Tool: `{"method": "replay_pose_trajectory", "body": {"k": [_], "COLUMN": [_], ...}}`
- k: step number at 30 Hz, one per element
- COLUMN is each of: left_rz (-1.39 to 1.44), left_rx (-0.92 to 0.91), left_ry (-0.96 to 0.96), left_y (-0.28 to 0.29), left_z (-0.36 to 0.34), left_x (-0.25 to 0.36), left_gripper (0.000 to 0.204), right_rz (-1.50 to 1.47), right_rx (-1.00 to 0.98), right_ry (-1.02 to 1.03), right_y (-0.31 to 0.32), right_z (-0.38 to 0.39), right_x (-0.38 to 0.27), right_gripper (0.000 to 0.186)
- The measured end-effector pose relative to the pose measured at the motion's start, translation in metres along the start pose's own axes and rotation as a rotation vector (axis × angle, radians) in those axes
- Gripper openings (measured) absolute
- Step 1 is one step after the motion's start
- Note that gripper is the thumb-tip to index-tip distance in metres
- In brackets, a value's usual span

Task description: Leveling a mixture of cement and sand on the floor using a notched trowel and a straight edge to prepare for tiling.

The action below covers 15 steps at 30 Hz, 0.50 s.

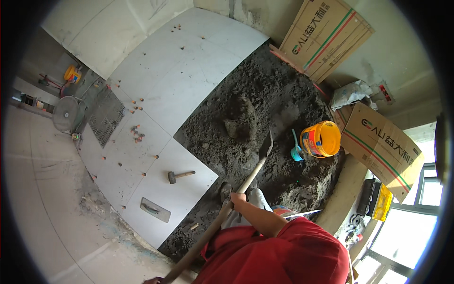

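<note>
**Shovel at work in the mortar bed**

The person stands at the edge of the dark mortar (265, 113), holding a long-handled shovel (222, 215). One hand (236, 199) is clenched round the middle of the shaft; by the forearm's line it appears to be the right hand. The other hand (153, 280) shows only at the bottom rim, at the shaft's butt end; its grip cannot be told. The blade (266, 146) points into the loose mortar, just below a raised heap (241, 120).

Laid grey tiles (156, 90) adjoin the bed on its left, with small spacers along the joints. A mallet (179, 176) and a trowel (154, 209) lie on the nearest tile. An orange bucket (321, 138) stands in the mortar beside a small teal scoop (296, 150). Cartons (326, 35) lean against the wall.

Judgement: the step in hand is spreading or turning the bed. The next move calls for a firm two-handed drive, blade kept clear of the tile edge and the bucket.
</note>
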<state>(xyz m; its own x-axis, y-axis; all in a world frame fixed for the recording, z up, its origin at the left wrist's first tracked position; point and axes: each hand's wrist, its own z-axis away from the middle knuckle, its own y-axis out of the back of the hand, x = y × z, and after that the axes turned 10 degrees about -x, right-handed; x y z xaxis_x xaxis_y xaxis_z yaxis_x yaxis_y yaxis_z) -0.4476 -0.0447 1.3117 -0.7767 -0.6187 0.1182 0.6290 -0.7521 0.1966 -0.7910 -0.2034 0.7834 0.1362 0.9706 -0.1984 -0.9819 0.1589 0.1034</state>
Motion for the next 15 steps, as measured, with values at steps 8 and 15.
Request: {"method": "replay_pose_trajectory", "body": {"k": [8,15], "left_rz": [-0.986,-0.717], "left_rx": [0.475,0.548], "left_ry": [-0.246,-1.752], "left_y": [0.053,0.010], "left_z": [-0.039,0.039], "left_x": [0.065,0.251], "left_gripper": [0.012,0.030], "right_rz": [1.210,0.785], "right_rx": [-0.133,0.049], "right_ry": [1.427,1.175], "right_y": [0.019,0.100], "right_z": [0.193,0.251], "right_x": [-0.001,-0.090], "right_gripper": [0.077,0.037]}}
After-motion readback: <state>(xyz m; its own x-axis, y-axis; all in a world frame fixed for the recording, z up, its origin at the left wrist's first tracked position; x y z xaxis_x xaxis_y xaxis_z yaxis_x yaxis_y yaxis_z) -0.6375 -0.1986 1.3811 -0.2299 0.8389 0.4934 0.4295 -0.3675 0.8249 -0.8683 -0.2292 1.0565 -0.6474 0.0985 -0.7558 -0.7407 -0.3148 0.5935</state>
